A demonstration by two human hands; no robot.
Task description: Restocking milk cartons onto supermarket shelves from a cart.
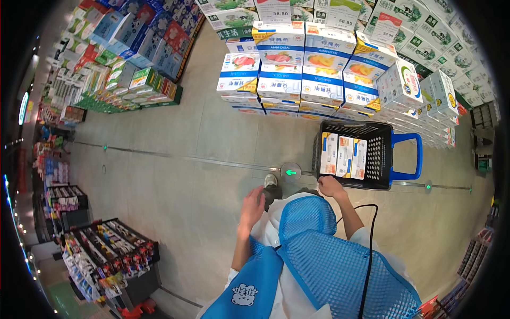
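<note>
My left hand [253, 205] hangs over the floor beside my shoe [271, 180], its fingers apart and holding nothing. Close to the near left corner of a black plastic shopping basket [378, 185] is my right hand [330, 186], fingers curled; whether it touches the rim or grips anything I cannot tell. The basket stands on the floor with its blue handle [418, 155] pointing right. Several white drink cartons with handles [344, 156] lie side by side in it. Beyond the basket, boxed yogurt drinks [322, 83] are stacked in rows.
Milk cartons [426, 40] with price cards [275, 11] rise behind the yogurt boxes. More stacked boxes [155, 85] stand at the upper left. A snack display rack [119, 255] is at the lower left. Floor markers with green arrows [291, 172] line the aisle. A black cable [370, 247] crosses my blue mesh vest [338, 271].
</note>
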